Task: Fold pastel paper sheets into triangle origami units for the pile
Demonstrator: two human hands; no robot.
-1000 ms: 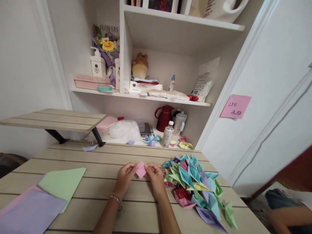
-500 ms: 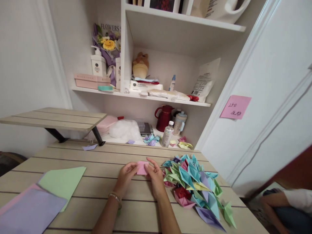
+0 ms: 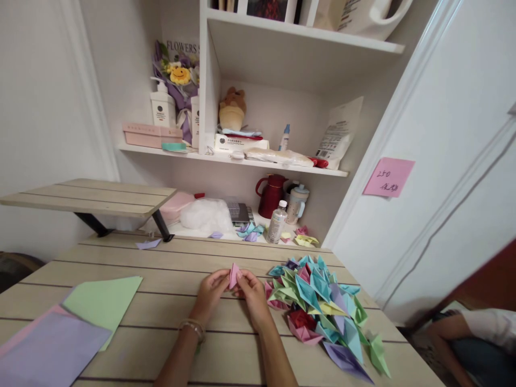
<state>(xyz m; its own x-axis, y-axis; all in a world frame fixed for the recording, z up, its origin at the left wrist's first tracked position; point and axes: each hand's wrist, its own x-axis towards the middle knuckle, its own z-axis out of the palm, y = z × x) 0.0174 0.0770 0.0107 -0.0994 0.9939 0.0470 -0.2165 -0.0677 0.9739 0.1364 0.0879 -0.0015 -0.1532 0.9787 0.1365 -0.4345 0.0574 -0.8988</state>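
White shelves [image 3: 306, 41] stand behind a table [image 3: 161, 301] made of pale boards. Over it, both forearms reach forward side by side, and the hands meet near the middle. Left hand [image 3: 212, 290] and right hand [image 3: 250, 293] grip together one small folded pink paper [image 3: 234, 275], its point upward, pinched by thumbs and fingers. To the right lies a heap of folded papers [image 3: 322, 301]; to the left, flat sheets [image 3: 60, 344]. One red jug [image 3: 272, 196] stands below the shelves; at far right, another person's arm [image 3: 447, 328] is visible.
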